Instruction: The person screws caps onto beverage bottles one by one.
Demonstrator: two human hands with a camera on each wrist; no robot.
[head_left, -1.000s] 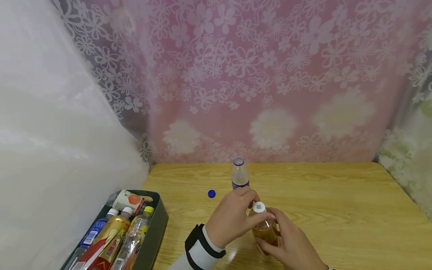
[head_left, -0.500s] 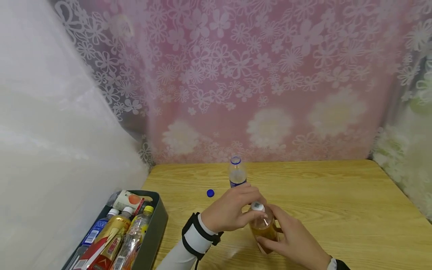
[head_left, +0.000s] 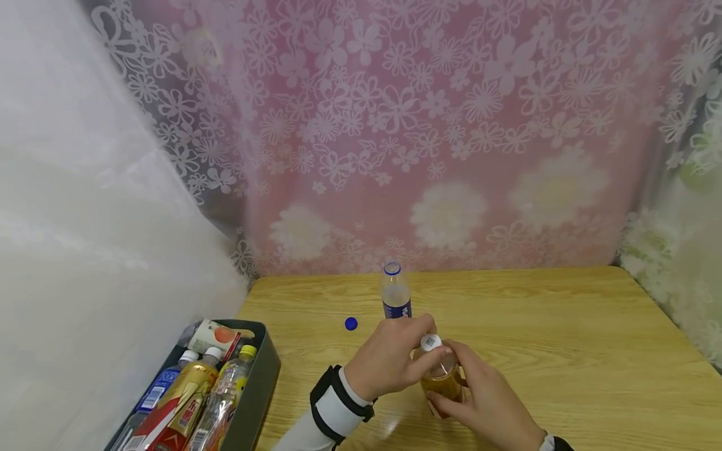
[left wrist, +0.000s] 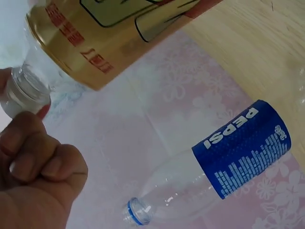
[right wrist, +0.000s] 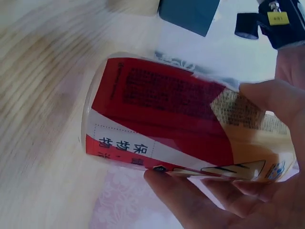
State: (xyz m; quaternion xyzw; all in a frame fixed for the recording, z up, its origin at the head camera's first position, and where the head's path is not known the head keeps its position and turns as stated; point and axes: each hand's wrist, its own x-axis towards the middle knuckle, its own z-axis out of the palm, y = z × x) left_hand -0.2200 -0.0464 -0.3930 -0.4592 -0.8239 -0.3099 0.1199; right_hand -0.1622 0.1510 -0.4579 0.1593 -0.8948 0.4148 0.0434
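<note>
In the head view my right hand point(head_left: 487, 398) grips a bottle point(head_left: 442, 385) with a gold and red label. In the right wrist view its fingers and thumb wrap the label point(right wrist: 162, 114) near the upper part. My left hand point(head_left: 389, 357) pinches the bottle's white cap point(head_left: 430, 342) between thumb and fingers. From the left wrist, the cap point(left wrist: 24, 98) shows on the clear neck, partly covered by curled fingers. Just behind the hands stands an uncapped Pepsi bottle point(head_left: 397, 294) with a blue label. A blue cap point(head_left: 351, 324) lies on the table to its left.
A dark green bin point(head_left: 266, 376) stands on the left, holding several bottles, among them a gold and red one point(head_left: 188, 388) and a clear one with a yellow cap point(head_left: 248, 352). The wooden table point(head_left: 564, 351) ends at a pink flowered curtain point(head_left: 366, 156) behind.
My left hand has turned about the white cap and come back, its fingers staying at the cap. The right hand keeps its grip on the bottle, which has shifted only slightly.
</note>
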